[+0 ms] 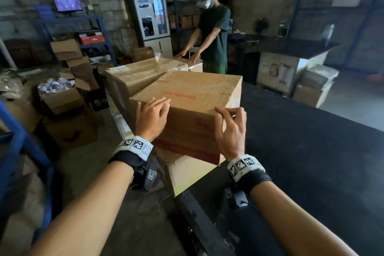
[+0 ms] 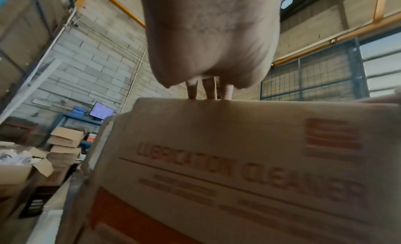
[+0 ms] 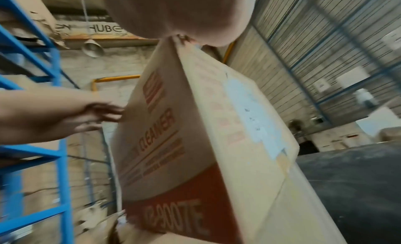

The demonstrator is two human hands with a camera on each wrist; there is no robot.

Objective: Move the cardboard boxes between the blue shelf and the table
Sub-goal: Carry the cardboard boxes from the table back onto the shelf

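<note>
A cardboard box (image 1: 193, 98) with red print sits askew on a paler box (image 1: 187, 174) at the near left corner of the black table (image 1: 301, 152). My left hand (image 1: 153, 116) lies on its near top edge, fingers (image 2: 209, 88) reaching over onto the top. Over the box's near right corner is my right hand (image 1: 230, 127), its fingers loosely bent and touching the edge. The left wrist view shows the box's (image 2: 228, 144) printed near face, and the right wrist view its (image 3: 195, 136) corner under my right palm (image 3: 178, 12). The blue shelf (image 1: 12, 141) stands at my left.
Another person (image 1: 214, 33) stands at the table's far end with both hands on a box. A large taped box (image 1: 135, 75) lies behind mine. Open boxes (image 1: 62, 98) crowd the floor at left. A counter (image 1: 291, 52) and stacked boxes (image 1: 315, 85) stand at the back right.
</note>
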